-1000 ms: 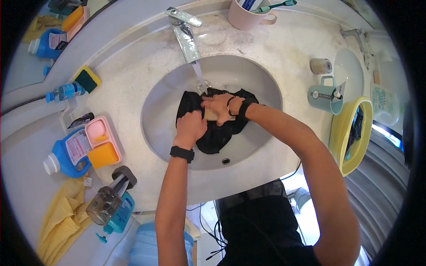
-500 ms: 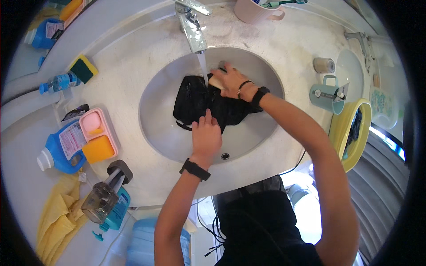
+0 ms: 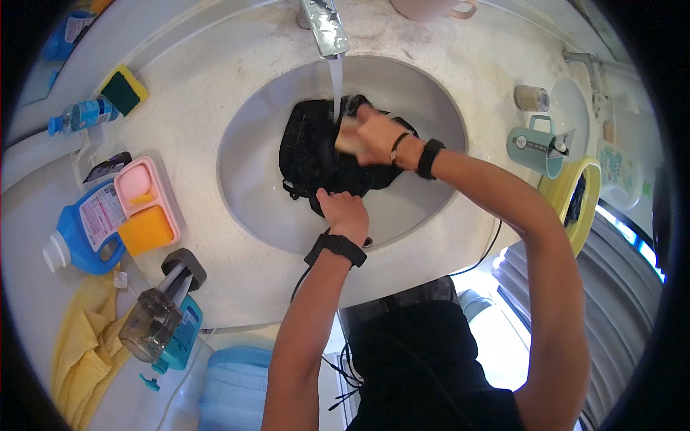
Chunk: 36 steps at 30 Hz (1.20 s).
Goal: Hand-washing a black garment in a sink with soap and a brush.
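blue detergent jug [image 3: 75, 241], white label, left counter

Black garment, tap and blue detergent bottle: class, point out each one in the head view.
Black garment [image 3: 309, 151], head view, on its bunched left half in the basin.
Tap [image 3: 325, 29], head view, on the metal spout.
Blue detergent bottle [image 3: 77, 241], head view, on its body near the handle.

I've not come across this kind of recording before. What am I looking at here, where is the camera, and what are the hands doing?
The camera is worn on a person's head and looks down through a fisheye lens, so straight edges bend. Both forearms are the wearer's own. Below is a round sink with water running from the tap. The left hand grips the near edge of a black garment; the right hand presses a pale bar, probably soap, onto it. A blue detergent bottle, a pink soap tray and a yellow cloth lie on the counter.
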Each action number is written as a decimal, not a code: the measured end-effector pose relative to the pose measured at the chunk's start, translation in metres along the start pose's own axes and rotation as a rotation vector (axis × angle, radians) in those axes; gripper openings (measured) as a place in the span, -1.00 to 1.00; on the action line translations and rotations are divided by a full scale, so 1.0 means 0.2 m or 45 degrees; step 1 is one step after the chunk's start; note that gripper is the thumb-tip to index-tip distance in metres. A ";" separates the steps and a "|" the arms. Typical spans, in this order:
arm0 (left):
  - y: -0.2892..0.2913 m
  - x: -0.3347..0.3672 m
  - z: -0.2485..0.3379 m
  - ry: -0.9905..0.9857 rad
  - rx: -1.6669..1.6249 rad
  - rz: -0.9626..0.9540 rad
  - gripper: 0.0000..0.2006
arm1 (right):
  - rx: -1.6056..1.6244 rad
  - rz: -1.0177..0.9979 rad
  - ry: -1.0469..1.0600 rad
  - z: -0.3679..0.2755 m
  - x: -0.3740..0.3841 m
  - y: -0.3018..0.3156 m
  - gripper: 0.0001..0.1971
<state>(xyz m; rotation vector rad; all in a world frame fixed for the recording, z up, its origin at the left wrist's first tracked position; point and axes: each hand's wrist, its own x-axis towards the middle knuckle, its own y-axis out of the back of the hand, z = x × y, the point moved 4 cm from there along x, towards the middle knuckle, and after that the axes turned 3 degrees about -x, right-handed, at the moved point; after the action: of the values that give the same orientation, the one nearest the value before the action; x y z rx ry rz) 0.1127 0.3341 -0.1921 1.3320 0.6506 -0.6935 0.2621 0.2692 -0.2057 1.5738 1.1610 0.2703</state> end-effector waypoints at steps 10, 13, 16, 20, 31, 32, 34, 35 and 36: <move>-0.03 0.00 0.03 0.011 0.039 -0.034 -0.78 | -0.070 0.028 -0.093 0.13 -0.01 0.08 -0.42; -0.02 -0.02 0.02 -0.033 0.163 0.120 -0.78 | 0.161 -0.186 0.214 -0.09 -0.13 -0.02 -0.40; -0.02 -0.02 0.04 -0.017 0.053 -0.013 -0.78 | -0.082 -0.146 -0.083 0.04 -0.08 -0.07 -0.37; 0.01 -0.02 -0.02 -0.053 0.126 -0.061 -0.77 | -0.030 0.033 -0.281 0.08 -0.13 0.13 -0.39; 0.28 0.39 0.01 0.345 -0.846 0.444 -0.62 | 0.456 0.626 -0.282 0.09 -0.46 0.54 -0.43; 0.26 0.40 -0.01 0.361 -0.828 0.461 -0.63 | 0.503 0.598 -0.316 0.08 -0.48 0.55 -0.43; 0.31 0.37 0.02 0.256 -0.890 0.507 -0.64 | 0.543 0.615 -0.373 0.11 -0.55 0.58 -0.44; 0.35 0.36 0.05 0.165 -0.948 0.545 -0.65 | 0.533 0.626 -0.380 0.14 -0.59 0.60 -0.44; 0.35 0.36 0.04 0.132 -0.946 0.539 -0.72 | 0.557 0.612 -0.422 0.16 -0.60 0.61 -0.43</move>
<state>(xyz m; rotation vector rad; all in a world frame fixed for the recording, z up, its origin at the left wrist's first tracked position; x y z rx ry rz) 0.2125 0.3278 -0.2024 0.7676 0.5984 -0.0139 0.2896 0.1678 -0.0677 2.1833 0.5927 0.0585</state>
